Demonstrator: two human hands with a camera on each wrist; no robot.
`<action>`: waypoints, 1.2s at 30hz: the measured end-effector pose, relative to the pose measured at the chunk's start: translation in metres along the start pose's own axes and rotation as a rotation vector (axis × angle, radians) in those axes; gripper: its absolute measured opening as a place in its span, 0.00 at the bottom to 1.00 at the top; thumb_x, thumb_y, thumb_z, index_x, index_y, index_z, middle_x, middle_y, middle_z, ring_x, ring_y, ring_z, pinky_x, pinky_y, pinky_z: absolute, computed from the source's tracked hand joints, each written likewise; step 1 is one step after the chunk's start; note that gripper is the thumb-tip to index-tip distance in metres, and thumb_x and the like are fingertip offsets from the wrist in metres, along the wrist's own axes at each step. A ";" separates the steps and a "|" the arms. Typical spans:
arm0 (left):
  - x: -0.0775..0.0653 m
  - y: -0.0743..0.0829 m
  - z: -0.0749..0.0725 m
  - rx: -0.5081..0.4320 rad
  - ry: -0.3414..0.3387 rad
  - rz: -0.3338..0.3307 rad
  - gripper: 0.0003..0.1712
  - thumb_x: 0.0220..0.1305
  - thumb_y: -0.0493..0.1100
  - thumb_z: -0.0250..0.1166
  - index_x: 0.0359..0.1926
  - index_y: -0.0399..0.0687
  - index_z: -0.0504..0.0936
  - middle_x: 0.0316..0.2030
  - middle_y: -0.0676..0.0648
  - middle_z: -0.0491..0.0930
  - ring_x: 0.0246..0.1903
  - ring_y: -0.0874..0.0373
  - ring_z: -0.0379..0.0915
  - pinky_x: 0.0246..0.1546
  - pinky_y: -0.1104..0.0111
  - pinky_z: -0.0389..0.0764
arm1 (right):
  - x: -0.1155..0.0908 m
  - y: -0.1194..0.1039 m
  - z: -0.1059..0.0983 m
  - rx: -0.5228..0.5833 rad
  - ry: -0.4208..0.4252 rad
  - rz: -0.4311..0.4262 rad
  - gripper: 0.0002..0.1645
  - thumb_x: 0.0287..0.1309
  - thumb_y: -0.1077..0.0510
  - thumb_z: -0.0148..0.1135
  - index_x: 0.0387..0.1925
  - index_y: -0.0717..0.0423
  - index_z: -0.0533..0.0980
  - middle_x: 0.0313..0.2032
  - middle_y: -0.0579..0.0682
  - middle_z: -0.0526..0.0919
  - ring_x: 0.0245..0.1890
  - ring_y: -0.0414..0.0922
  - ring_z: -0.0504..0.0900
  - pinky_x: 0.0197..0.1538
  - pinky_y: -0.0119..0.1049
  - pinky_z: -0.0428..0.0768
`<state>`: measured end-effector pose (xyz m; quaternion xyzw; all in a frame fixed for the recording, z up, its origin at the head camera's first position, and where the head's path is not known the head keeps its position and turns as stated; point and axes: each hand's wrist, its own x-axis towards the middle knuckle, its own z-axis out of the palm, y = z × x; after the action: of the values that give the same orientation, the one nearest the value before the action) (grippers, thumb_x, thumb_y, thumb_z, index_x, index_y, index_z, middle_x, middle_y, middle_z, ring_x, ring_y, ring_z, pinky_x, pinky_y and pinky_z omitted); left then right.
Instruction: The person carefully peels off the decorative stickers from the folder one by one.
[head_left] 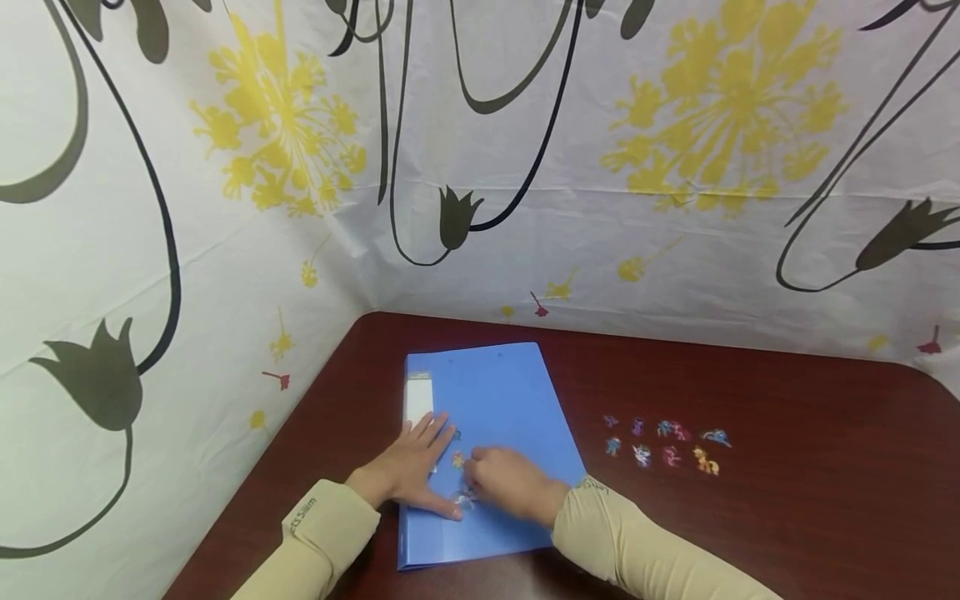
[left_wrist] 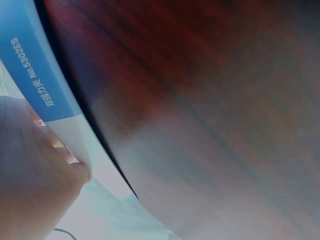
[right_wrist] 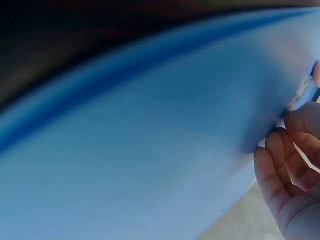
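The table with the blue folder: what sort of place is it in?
Probably a screened indoor tabletop corner: flower-patterned sheeting lines two sides of the dark table, where a blue folder lies.

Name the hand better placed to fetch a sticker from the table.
Likely the right hand: it is nearer the stickers on the table, which lie to its right, while the left hand rests spread on the blue folder.

Before you, a blue folder (head_left: 498, 404) is lying closed, a white label (head_left: 418, 398) running along its left edge. Small colourful stickers (head_left: 458, 459) are resting on it.
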<state>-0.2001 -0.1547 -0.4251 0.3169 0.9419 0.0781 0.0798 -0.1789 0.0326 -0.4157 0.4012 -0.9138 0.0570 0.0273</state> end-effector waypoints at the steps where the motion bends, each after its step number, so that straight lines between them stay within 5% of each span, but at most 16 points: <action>1: 0.000 0.000 0.000 0.003 0.000 0.001 0.66 0.33 0.78 0.58 0.67 0.40 0.50 0.67 0.40 0.44 0.65 0.44 0.35 0.60 0.48 0.44 | -0.001 -0.001 0.000 -0.019 0.002 -0.001 0.04 0.50 0.57 0.62 0.30 0.52 0.80 0.25 0.41 0.75 0.23 0.33 0.72 0.27 0.23 0.71; 6: -0.001 0.001 -0.001 -0.002 0.003 0.006 0.66 0.33 0.77 0.59 0.66 0.40 0.50 0.67 0.40 0.44 0.65 0.44 0.36 0.60 0.48 0.44 | -0.002 -0.004 0.001 -0.024 0.024 -0.005 0.05 0.48 0.58 0.64 0.30 0.53 0.80 0.26 0.42 0.78 0.27 0.35 0.76 0.30 0.25 0.74; 19: 0.001 0.000 0.001 -0.006 0.006 0.007 0.67 0.33 0.78 0.59 0.66 0.40 0.51 0.67 0.40 0.44 0.65 0.44 0.36 0.60 0.48 0.45 | 0.000 0.003 0.002 0.517 0.032 0.205 0.06 0.41 0.69 0.65 0.24 0.58 0.77 0.21 0.44 0.77 0.21 0.33 0.72 0.25 0.24 0.72; 24: 0.001 0.001 0.001 -0.007 0.009 0.007 0.66 0.33 0.78 0.58 0.66 0.40 0.51 0.67 0.40 0.45 0.65 0.44 0.36 0.60 0.48 0.45 | 0.000 0.005 -0.001 0.547 -0.027 0.266 0.06 0.41 0.66 0.66 0.19 0.56 0.76 0.17 0.42 0.73 0.17 0.34 0.70 0.21 0.25 0.71; 36: 0.000 0.001 -0.002 -0.024 0.002 0.005 0.67 0.32 0.77 0.60 0.66 0.40 0.50 0.67 0.40 0.44 0.65 0.44 0.35 0.60 0.48 0.44 | -0.005 0.006 -0.001 0.545 -0.030 0.210 0.09 0.50 0.64 0.60 0.18 0.55 0.74 0.14 0.40 0.70 0.15 0.33 0.68 0.19 0.25 0.69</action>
<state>-0.1996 -0.1544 -0.4233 0.3181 0.9402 0.0897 0.0826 -0.1799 0.0400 -0.4154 0.2977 -0.9016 0.2971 -0.1011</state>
